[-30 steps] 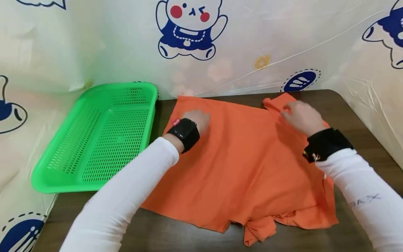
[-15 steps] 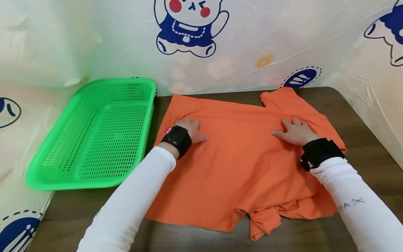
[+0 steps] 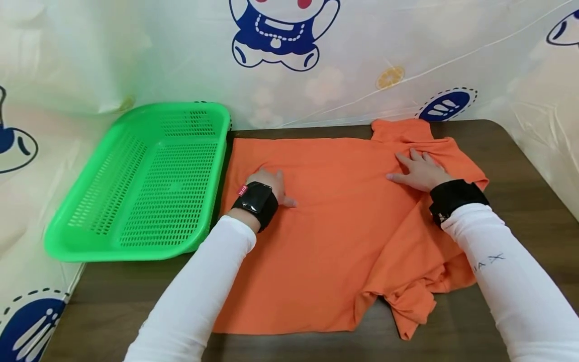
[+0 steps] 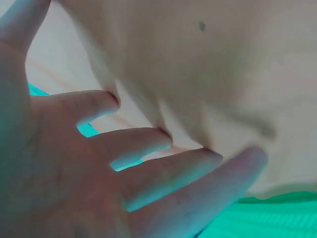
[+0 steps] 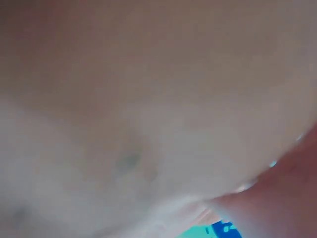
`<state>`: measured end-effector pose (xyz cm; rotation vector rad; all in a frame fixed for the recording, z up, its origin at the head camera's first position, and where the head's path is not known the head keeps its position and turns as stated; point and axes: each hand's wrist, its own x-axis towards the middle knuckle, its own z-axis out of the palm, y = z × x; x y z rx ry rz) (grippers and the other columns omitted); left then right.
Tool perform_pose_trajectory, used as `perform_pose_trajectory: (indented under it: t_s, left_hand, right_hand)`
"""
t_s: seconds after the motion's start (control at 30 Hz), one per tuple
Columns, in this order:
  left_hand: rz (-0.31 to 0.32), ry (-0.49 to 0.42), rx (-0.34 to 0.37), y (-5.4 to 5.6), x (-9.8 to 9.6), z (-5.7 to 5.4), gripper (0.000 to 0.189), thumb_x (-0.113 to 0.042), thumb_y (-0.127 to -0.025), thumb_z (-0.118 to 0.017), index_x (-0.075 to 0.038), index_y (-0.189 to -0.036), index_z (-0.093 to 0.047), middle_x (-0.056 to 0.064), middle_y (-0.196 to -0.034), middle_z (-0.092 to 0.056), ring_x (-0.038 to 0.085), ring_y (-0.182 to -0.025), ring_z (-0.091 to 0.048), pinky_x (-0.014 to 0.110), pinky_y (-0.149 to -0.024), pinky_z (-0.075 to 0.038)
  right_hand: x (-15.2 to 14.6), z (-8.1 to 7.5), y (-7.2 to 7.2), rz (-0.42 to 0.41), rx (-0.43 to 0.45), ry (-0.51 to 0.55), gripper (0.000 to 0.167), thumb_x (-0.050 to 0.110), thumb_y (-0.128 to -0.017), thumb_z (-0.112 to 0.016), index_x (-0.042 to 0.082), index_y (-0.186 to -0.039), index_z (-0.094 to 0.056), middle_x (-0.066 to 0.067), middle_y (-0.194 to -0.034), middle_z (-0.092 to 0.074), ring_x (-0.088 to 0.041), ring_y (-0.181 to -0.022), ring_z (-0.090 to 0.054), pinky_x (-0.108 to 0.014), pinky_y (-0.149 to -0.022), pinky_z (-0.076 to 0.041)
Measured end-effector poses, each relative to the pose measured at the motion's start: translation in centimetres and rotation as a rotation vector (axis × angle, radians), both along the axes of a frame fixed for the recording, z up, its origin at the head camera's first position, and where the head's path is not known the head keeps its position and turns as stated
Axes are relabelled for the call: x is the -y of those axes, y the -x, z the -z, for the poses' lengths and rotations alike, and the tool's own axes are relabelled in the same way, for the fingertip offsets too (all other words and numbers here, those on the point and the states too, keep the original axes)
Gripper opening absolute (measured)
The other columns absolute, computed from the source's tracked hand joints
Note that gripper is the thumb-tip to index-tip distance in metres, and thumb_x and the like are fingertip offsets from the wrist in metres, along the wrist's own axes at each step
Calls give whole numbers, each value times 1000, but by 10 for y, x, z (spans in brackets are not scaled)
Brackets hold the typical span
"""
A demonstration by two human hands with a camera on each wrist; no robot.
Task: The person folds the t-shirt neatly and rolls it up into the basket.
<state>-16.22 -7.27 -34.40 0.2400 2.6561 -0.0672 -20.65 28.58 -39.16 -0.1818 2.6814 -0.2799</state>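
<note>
A plain orange garment [image 3: 325, 241] lies spread on the dark tabletop [image 3: 135, 291], its body mostly smooth, with a straight edge at nine o'clock. A flap juts out at one o'clock; folds gather toward four, and a crumpled, twisted end hangs at five. At ten o'clock the left hand [image 3: 270, 183], fingers spread, touches the cloth without gripping; at two, the right hand [image 3: 422, 172] rests on it likewise. A green basket [image 3: 59, 246] sits between nine and ten.
</note>
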Motion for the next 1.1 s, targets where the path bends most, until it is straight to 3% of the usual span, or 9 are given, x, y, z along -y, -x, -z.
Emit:
perform_pose_trajectory:
  t_s: [0.1, 0.17, 0.33, 0.4, 0.47, 0.57, 0.73, 0.9, 1.1]
  left_hand:
    - [-27, -15, -2, -3, -2, -3, 85, -55, -73, -63, -8, -136, -33, 19, -123, -49, 34, -112, -45, 44, -90, -38]
    - [-30, -19, -13, -3, -4, -2, 85, -56, -72, -63, -8, -136, -33, 18, -122, -49, 32, -111, -46, 43, -89, -38]
    - [-15, -16, -39, -1, -5, 1, 82, -59, -71, -62, -7, -132, -39, 16, -117, -53, 30, -105, -48, 41, -86, -41]
    - [-11, -11, -41, 0, -2, -1, 81, -58, -71, -62, -7, -131, -40, 17, -116, -53, 31, -106, -47, 42, -86, -41]
    - [-13, -34, -32, 4, -3, -1, 76, -56, -72, -63, -7, -127, -44, 17, -114, -54, 31, -104, -48, 42, -86, -40]
    - [1, -48, 5, 10, -3, -1, 80, -54, -75, -61, -5, -133, -37, 18, -121, -50, 33, -110, -43, 44, -91, -37]
    - [-1, -63, 51, 24, 3, -2, 87, -53, -78, -58, -4, -140, -22, 22, -134, -36, 36, -119, -34, 47, -96, -31]
    - [-22, -80, 85, 33, 2, -1, 88, -53, -80, -56, -5, -142, -15, 23, -138, -28, 37, -123, -29, 47, -98, -28]
    - [16, -45, 68, 62, 1, 10, 94, -58, -79, -53, -3, -142, -11, 28, -140, -19, 41, -127, -20, 47, -100, -24]
  right_hand:
    - [7, -8, -10, 63, -51, 14, 98, 70, -75, -43, 5, -142, -14, -32, -141, 0, -53, -124, 0, -69, -90, -7]
    - [11, -19, -23, 99, -109, 44, 94, 67, -78, -44, 0, -139, -19, -33, -140, -4, -52, -124, -2, -68, -90, -10]
    - [22, -42, -82, 117, -185, 68, 85, 63, -82, -42, -4, -133, -29, -34, -134, -18, -51, -120, -17, -64, -90, -19]
    - [25, -44, -108, 110, -174, 36, 84, 64, -80, -42, -2, -131, -33, -33, -129, -29, -50, -112, -30, -64, -86, -27]
    - [19, -45, -130, 103, -133, -8, 84, 67, -79, -42, -2, -127, -37, -28, -112, -46, -44, -97, -45, -59, -77, -36]
    - [9, -37, -148, 81, -90, -37, 81, 67, -78, -42, 0, -123, -41, -23, -104, -51, -36, -87, -52, -53, -71, -41]
    - [-8, -20, -132, 67, -58, -52, 95, 72, -76, -40, -1, -136, -30, -32, -119, -36, -42, -99, -42, -59, -78, -36]
    - [-15, -15, -112, 62, -41, -121, 102, 76, -70, -41, 3, -139, -26, -32, -115, -36, -41, -96, -39, -58, -71, -36]
    - [-17, -17, -88, 34, -8, -98, 102, 74, -71, -45, 3, -140, -22, -35, -120, -32, -45, -100, -38, -61, -76, -35]
